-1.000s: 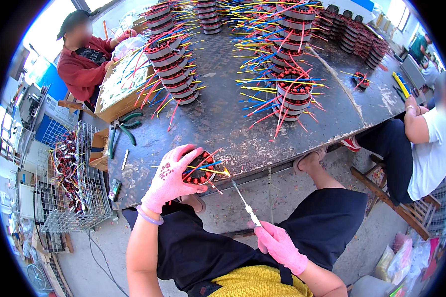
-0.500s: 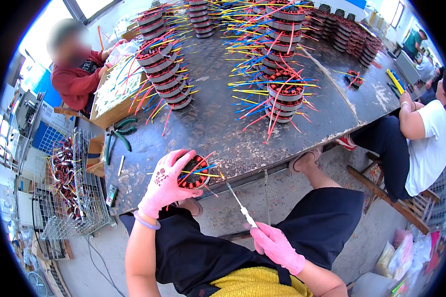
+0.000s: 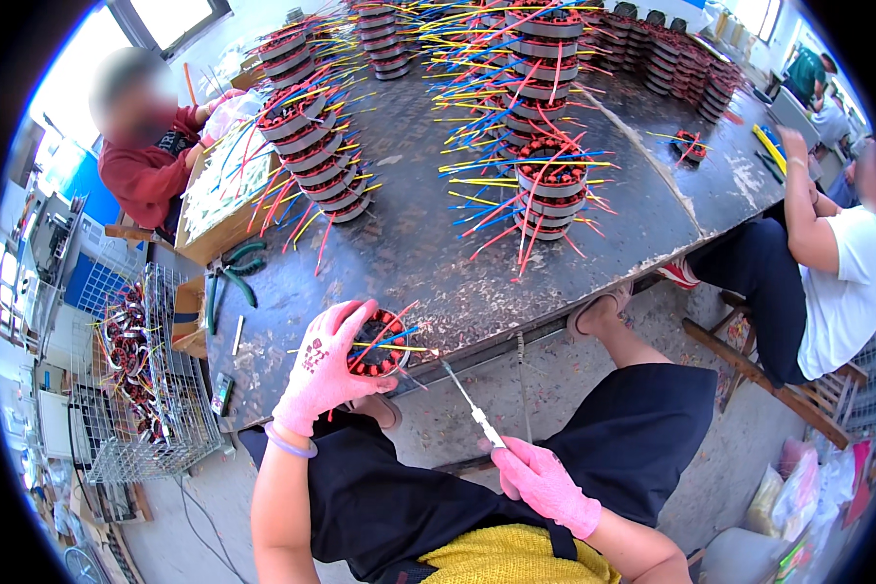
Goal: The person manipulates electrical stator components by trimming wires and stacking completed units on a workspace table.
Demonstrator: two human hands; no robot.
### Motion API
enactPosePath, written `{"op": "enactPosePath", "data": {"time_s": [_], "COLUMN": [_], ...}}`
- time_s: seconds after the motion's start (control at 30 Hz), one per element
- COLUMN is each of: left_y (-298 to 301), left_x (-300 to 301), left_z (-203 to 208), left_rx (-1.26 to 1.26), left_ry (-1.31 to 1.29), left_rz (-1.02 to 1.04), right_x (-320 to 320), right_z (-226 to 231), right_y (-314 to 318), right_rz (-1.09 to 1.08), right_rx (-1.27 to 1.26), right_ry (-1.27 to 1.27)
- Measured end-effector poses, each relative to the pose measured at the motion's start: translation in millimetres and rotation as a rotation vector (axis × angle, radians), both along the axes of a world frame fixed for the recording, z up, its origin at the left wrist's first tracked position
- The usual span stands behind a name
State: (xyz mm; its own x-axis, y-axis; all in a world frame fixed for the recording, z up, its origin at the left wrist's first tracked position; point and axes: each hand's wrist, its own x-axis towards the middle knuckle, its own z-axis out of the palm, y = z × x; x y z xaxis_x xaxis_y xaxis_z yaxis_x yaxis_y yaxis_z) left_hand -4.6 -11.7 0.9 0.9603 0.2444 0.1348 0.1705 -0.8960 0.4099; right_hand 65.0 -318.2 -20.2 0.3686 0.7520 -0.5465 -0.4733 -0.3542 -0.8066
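Note:
My left hand (image 3: 323, 368), in a pink glove, is closed round a motor stator (image 3: 389, 368) with red coils at the table's front edge. Red, blue and yellow leads stick out of it; one yellow lead (image 3: 411, 348) points right. My right hand (image 3: 547, 484), also gloved in pink, grips a slim tool (image 3: 485, 424) with a white handle and a long thin metal shaft. The shaft slants up and left, its tip close to the yellow lead's end. Whether they touch I cannot tell.
Stacks of stators (image 3: 553, 190) (image 3: 321, 161) stand on the dark table (image 3: 409, 253), leads spreading outward. Green-handled pliers (image 3: 236, 274) and a box of white parts (image 3: 226, 195) lie left. A wire basket (image 3: 151, 428) stands beside the table. Co-workers sit left and right.
The orange glow by the yellow lead's end is fainter. My hands hold nearly the same pose. The co-worker at right has raised a forearm; the view has shifted slightly.

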Motion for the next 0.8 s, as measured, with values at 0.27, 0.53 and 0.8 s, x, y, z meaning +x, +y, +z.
{"op": "enactPosePath", "data": {"time_s": [0.27,0.53,0.8], "left_y": [-0.5,0.2,0.2], "left_x": [0.6,0.2,-0.2], "left_z": [-0.1,-2.2,-2.0], "left_rx": [0.007,0.013,0.006], "left_ry": [-0.004,-0.001,-0.005], "left_rz": [-0.003,-0.003,-0.006], "right_x": [0.0,-0.7,-1.0], "right_z": [-3.7,-6.3,-6.9], "right_y": [-0.8,-1.7,-1.0], "right_rz": [0.009,-0.002,-0.019], "right_rx": [-0.007,0.005,0.016], "right_ry": [-0.015,-0.013,0.033]}}
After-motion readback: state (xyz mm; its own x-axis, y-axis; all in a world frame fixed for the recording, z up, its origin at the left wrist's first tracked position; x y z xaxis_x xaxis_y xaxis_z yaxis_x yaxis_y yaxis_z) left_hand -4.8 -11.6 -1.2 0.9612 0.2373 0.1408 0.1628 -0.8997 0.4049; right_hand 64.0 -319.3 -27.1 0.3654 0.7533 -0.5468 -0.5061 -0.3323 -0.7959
